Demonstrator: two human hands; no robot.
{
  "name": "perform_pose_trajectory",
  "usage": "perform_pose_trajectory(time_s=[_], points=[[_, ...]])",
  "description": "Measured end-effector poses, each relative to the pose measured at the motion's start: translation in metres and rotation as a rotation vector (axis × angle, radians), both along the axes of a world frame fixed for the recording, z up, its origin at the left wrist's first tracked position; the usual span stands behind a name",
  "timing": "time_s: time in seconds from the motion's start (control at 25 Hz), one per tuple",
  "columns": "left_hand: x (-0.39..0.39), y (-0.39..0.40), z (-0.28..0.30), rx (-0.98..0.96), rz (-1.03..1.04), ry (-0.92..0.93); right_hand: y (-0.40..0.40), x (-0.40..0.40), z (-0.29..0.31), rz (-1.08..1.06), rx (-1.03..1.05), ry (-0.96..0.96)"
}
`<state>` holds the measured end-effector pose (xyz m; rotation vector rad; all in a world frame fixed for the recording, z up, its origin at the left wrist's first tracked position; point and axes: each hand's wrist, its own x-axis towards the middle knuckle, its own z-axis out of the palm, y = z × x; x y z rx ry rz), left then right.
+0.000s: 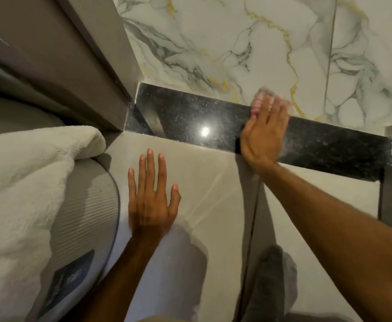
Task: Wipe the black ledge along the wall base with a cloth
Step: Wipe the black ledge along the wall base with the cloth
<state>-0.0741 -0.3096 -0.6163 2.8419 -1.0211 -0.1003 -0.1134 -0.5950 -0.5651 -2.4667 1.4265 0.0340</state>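
**Cloth pressed to the black ledge under the right hand**

The black ledge (190,117) was seen running along the foot of the marble-patterned wall (225,43), from about ten o'clock of the frame's centre across to three o'clock, its polished face speckled and marked by one bright reflected light spot. The right hand (263,133) was laid over the ledge at roughly two o'clock, fingers extended and held close together, the palm flattened downward. A pinkish cloth (261,102) was caught beneath the fingertips, only its upper edge being visible at the twelve o'clock side of the hand, where ledge and wall met. The hand and cloth were blurred, so the exact grip on the cloth could not be told beyond its being pressed flat.

The left hand (152,196) was spread wide open on the pale floor tile (213,177), at about seven o'clock from the right hand and well apart from it. Nothing was held in it; the fingers were splayed and pointed toward the ledge.

At nine o'clock a white fluffy blanket (22,182) was draped over a grey ribbed mattress (85,217). A grey sock (271,275) was noted at five o'clock.
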Motion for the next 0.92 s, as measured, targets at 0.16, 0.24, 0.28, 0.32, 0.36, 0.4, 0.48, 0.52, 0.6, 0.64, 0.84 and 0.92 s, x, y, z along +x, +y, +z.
perform_pose_trajectory(time_s=[0.16,0.24,0.28,0.32,0.36,0.4,0.48,0.52,0.6,0.64,0.84,0.92], points=[[-0.003,-0.002,-0.004,-0.007,-0.021,-0.069,0.054,0.106,-0.008,0.460,0.060,-0.012],[-0.003,-0.001,-0.002,-0.030,-0.011,-0.046,0.072,0.114,-0.004,0.546,0.098,-0.026],[-0.002,-0.001,0.000,-0.039,-0.003,-0.027,0.073,0.103,-0.001,0.540,0.108,-0.026],[-0.002,-0.002,0.001,-0.045,0.003,-0.012,0.069,0.085,0.001,0.503,0.108,-0.029],[-0.001,-0.003,0.001,-0.045,0.006,-0.002,0.061,0.065,0.001,0.419,0.093,-0.047],[-0.001,-0.003,0.001,-0.047,0.007,0.004,0.052,0.047,0.003,0.287,0.067,-0.070],[0.000,-0.003,-0.002,-0.057,0.011,-0.005,0.039,0.040,0.003,0.049,0.012,-0.068],[0.000,-0.003,-0.005,-0.056,0.010,-0.011,0.039,0.051,0.001,0.002,0.009,-0.051],[0.000,-0.002,-0.006,-0.047,0.001,-0.012,0.048,0.089,0.001,0.112,0.040,-0.020],[0.000,-0.001,-0.006,-0.038,-0.003,-0.016,0.059,0.108,0.002,0.246,0.067,-0.022],[-0.001,-0.001,-0.005,-0.070,0.000,-0.006,0.052,0.093,0.010,0.345,0.090,-0.099],[0.001,-0.002,-0.005,-0.073,0.009,-0.002,0.030,0.061,0.010,0.130,0.012,-0.103]])
